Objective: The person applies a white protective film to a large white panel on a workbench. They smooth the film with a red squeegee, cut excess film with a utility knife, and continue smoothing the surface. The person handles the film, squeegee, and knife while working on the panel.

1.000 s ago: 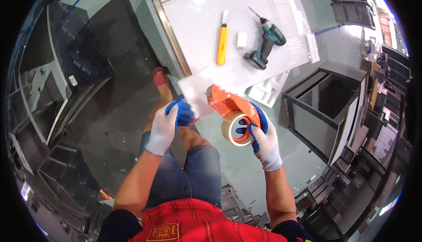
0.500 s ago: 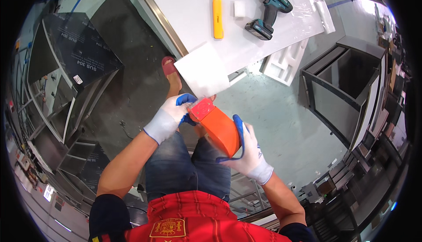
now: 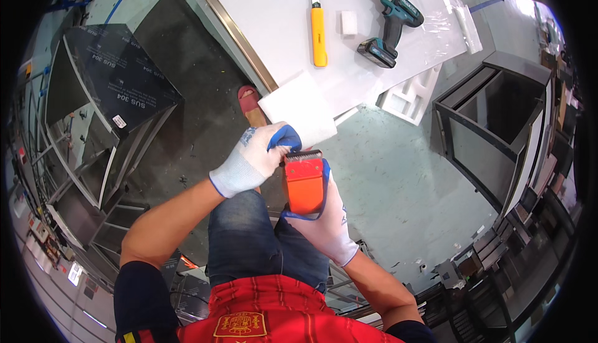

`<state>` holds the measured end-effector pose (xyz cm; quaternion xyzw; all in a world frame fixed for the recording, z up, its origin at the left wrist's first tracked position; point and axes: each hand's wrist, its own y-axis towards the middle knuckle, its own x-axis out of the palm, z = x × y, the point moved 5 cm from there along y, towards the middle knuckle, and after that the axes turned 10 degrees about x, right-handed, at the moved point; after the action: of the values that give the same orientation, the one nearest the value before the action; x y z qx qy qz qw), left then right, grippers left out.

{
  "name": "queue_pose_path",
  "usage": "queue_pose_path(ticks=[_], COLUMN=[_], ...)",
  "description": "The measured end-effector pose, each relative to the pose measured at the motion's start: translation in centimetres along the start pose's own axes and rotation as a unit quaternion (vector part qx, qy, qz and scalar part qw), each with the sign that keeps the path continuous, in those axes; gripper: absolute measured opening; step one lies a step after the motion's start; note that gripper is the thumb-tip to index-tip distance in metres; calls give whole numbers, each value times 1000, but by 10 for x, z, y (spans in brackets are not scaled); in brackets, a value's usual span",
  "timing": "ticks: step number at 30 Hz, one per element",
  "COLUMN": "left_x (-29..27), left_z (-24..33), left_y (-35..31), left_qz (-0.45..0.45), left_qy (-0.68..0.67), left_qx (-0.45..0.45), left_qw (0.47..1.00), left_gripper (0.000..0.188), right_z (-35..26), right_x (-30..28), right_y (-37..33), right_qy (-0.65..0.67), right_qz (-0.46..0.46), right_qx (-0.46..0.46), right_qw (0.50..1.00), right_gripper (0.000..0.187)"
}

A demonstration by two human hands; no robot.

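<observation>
My right hand (image 3: 324, 218), in a white glove with a blue palm, is closed round an orange tape dispenser (image 3: 305, 190) with a red front and a serrated metal edge. The dispenser is held over my lap, its toothed edge pointing away from me. My left hand (image 3: 261, 156), gloved the same way, is closed with the fingers pinched right beside the toothed edge. What those fingers pinch is too small to make out. Just beyond the hands, a white foam sheet (image 3: 300, 109) lies over the near corner of the white table (image 3: 274, 31).
On the table lie a yellow utility knife (image 3: 318, 36) with its blade out, a small white block (image 3: 349, 23) and a teal cordless driver (image 3: 395, 22). A white foam tray (image 3: 411, 97) is below the table edge. Metal cabinet frames stand left (image 3: 115, 84) and right (image 3: 492, 125).
My right hand has turned the dispenser so its toothed edge faces away, and brought it left. My left hand has moved up and slightly right, over the toothed edge.
</observation>
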<state>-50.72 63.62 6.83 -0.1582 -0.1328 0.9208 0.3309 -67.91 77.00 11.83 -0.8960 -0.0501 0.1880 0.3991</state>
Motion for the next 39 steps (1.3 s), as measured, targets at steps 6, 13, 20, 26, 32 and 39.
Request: queue_pose_path(ticks=[6, 13, 20, 26, 32, 39], left_x=[-27, -77, -183, -185, -199, -212], left_z=[-1, -25, -82, -98, -102, -103], left_y=[16, 61, 151, 192, 199, 190], left_qz=[25, 126, 171, 167, 166, 399], left_qy=[84, 99, 317, 484, 584, 555], left_qx=[106, 60, 117, 177, 205, 44], left_qw=[991, 985, 925, 841, 767, 728], left_gripper=[26, 16, 26, 26, 30, 47], right_z=[-24, -26, 5, 15, 20, 26], right_x=[-21, -54, -97, -92, -70, -62], right_y=[15, 24, -13, 12, 41, 45], right_qy=[-129, -155, -147, -109, -84, -88], right_qz=[40, -18, -11, 43, 38, 37], right_qx=[-40, 6, 73, 72, 64, 77], right_qw=[990, 988, 986, 991, 994, 992], right_gripper=[112, 103, 93, 95, 95, 94])
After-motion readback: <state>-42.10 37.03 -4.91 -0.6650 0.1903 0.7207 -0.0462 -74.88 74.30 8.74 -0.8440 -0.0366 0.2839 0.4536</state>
